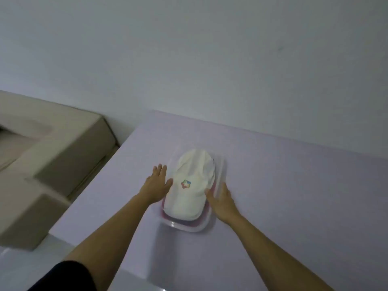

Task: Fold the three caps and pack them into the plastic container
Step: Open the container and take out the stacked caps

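Note:
A white cap [194,186] with a small multicoloured logo lies on top inside a clear plastic container [220,164] in the middle of the pale lilac table [294,196]. A pink edge of another cap [184,222] shows under it at the near end. My left hand [156,184] rests flat at the container's left side, its thumb touching the white cap. My right hand [221,199] lies flat against the right side, fingers on the cap's edge. Neither hand grips anything.
A beige sofa [52,154] stands left of the table, below its level. A plain wall [210,59] runs behind the table's far edge. Bare tabletop stretches to the right of the container.

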A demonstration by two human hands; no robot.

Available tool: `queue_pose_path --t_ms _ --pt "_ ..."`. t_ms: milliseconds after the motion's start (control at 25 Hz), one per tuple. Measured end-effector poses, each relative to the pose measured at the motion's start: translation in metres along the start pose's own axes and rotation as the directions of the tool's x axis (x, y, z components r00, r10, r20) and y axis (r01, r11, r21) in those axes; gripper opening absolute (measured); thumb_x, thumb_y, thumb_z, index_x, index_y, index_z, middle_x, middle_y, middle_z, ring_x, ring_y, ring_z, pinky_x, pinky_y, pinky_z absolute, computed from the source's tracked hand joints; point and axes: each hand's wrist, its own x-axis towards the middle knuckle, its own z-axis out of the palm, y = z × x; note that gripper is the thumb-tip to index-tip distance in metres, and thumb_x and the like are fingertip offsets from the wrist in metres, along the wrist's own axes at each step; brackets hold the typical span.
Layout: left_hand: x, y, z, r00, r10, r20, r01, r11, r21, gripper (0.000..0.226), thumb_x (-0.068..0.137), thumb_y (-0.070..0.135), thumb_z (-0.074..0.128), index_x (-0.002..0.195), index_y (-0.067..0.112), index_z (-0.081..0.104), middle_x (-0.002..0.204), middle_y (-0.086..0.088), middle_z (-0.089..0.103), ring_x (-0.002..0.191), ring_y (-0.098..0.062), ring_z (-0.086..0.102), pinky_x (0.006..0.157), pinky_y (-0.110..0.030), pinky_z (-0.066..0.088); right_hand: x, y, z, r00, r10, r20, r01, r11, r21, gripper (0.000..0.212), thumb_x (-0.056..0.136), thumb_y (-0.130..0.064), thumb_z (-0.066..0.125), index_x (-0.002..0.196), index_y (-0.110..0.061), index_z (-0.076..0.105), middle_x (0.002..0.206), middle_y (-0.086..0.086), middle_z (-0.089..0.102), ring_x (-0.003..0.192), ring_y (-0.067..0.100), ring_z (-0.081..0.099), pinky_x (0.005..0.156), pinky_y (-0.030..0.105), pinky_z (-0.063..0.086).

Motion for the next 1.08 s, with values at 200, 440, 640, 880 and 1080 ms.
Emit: queue_pose_path --t_ms 200,440,640,880,1080 --pt "-0.008 -0.027 0.018 0.984 -0.160 0.075 0.174 0.948 -0.268 0.069 0.097 0.041 0.041 0.149 0.010 0.008 0.155 -0.013 0.025 0.139 -0.033 0.030 0.113 -0.043 0.025 0.007 0.004 0.040 0.993 0.115 -0.024 -0.112 0.987 0.118 0.066 0.093 -0.033 0.052 0.145 -0.008 0.019 0.146 0.012 0.038 0.132 0.029 0.039 0.101 0.029 0.033" --pt "-0.007 0.009 0.023 0.995 -0.079 0.066 0.095 0.949 -0.300 0.066 0.096 0.039 0.045 0.148 0.012 0.015 0.151 -0.013 0.033 0.135 -0.035 0.037 0.110 -0.045 0.030 -0.002 0.022 0.009 0.981 0.164 -0.107 -0.137 0.966 0.221 0.071 0.088 -0.042 0.056 0.145 -0.014 0.025 0.144 0.010 0.043 0.130 0.030 0.043 0.106 0.044 0.037" --pt "-0.027 0.102 0.066 0.991 0.067 0.114 -0.023 0.939 -0.344 0.063 0.096 0.038 0.044 0.146 0.010 0.018 0.149 -0.012 0.036 0.133 -0.034 0.039 0.109 -0.043 0.032 -0.035 0.067 -0.081 0.944 0.230 -0.237 -0.165 0.950 0.264 0.063 0.087 -0.037 0.059 0.140 -0.013 0.035 0.139 0.009 0.049 0.124 0.027 0.049 0.105 0.042 0.039" --pt "-0.068 0.164 0.128 0.979 0.105 0.174 -0.035 0.930 -0.366 0.056 0.097 0.034 0.045 0.142 0.008 0.024 0.141 -0.013 0.046 0.126 -0.034 0.047 0.101 -0.041 0.039 -0.093 0.117 -0.143 0.921 0.255 -0.293 -0.164 0.939 0.302 0.045 0.090 -0.020 0.059 0.131 -0.009 0.045 0.124 0.006 0.056 0.101 0.015 0.050 0.088 0.025 0.038" --pt "-0.079 0.180 0.146 0.982 0.078 0.175 -0.012 0.937 -0.348 0.064 0.097 0.038 0.042 0.147 0.008 0.015 0.152 -0.012 0.032 0.136 -0.033 0.035 0.110 -0.041 0.030 -0.100 0.141 -0.145 0.903 0.319 -0.288 -0.211 0.912 0.351 0.064 0.093 -0.033 0.052 0.146 -0.012 0.023 0.149 0.008 0.036 0.133 0.024 0.038 0.107 0.034 0.030"
